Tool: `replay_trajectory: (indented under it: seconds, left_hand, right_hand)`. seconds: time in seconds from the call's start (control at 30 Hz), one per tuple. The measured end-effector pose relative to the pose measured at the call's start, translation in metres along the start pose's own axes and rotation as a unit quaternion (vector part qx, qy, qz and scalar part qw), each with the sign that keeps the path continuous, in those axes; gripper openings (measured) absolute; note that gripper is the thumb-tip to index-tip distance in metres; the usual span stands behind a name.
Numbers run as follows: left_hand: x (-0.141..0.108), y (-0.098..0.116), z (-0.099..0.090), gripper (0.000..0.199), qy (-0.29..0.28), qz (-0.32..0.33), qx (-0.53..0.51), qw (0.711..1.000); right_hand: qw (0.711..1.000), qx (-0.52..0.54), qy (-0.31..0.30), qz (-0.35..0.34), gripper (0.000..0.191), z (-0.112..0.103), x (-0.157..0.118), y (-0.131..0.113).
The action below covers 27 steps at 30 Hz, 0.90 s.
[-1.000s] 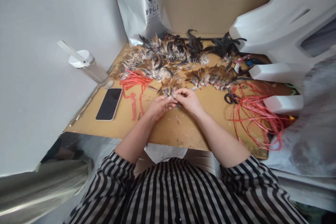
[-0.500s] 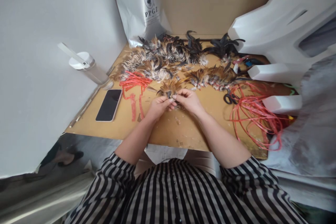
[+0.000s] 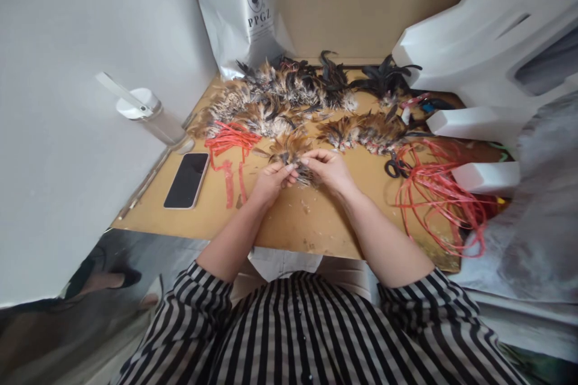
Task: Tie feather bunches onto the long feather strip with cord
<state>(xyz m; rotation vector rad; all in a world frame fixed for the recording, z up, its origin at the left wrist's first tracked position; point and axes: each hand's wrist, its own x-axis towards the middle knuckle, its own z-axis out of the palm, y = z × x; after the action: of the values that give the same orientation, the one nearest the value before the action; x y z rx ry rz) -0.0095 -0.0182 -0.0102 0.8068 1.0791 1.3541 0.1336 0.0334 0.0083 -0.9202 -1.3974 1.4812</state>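
Silver bag, contents hidden, stands behind the feathers.

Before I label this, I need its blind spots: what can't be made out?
Head view:
How left hand and right hand meet the feather bunch: too small, partly hidden by those hands.
Top of silver bag: cut off by upper edge.
Its fine print: too small.

On the surface, a feather bunch lies between the hands; strips, then a phone, lie to their left; scissors and a ribbon tangle to their right; feather piles beyond them, a bag behind these.
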Motion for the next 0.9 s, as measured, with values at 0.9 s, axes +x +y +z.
replay_trajectory:
  seconds: [0.9]
  left_hand:
    - [0.005,-0.001,-0.005,0.024,0.043,0.011,-0.053,0.998]
  right_hand:
    - [0.84,-0.524,0.029,-0.138,0.016,-0.028,0.003,-0.002]
